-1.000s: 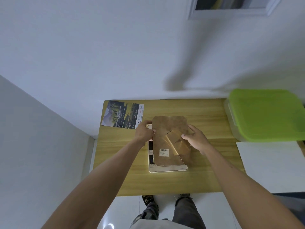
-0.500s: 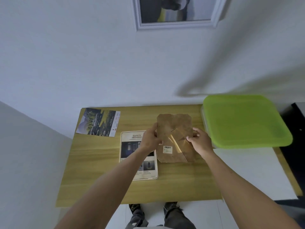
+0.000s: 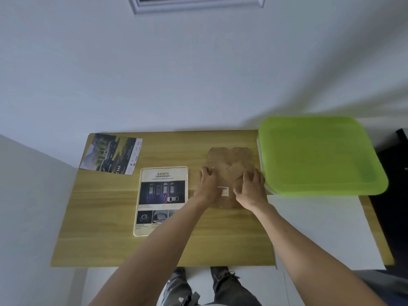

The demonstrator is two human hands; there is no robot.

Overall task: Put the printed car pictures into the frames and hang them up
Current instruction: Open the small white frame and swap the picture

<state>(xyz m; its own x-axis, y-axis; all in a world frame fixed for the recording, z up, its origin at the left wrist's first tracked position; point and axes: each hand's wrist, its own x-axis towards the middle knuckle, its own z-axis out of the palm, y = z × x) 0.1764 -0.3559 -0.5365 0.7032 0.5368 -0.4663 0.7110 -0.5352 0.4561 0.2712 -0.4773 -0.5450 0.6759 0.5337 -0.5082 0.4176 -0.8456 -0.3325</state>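
Note:
A brown backing board (image 3: 230, 160) with a barcode sticker lies flat on the wooden table (image 3: 220, 244), just left of the green-lidded box. My left hand (image 3: 208, 184) holds its left edge with curled fingers. My right hand (image 3: 251, 188) grips its right part, thumb near the sticker. To the left lies a pale picture frame (image 3: 163, 170) with a "SAFETY" car print in it; my left forearm crosses its lower right corner. A second car picture (image 3: 111, 153) lies loose at the table's far left corner. A framed picture (image 3: 198, 6) hangs on the wall above.
A clear box with a green lid (image 3: 320, 155) fills the table's far right. A white sheet (image 3: 320, 228) covers the near right part. A white wall runs behind the table and a grey one along its left. My legs show below the front edge.
Both hands carried the brown backing board to the right, off the frame, and set it down beside the green-lidded box. The frame with the SAFETY print now lies uncovered.

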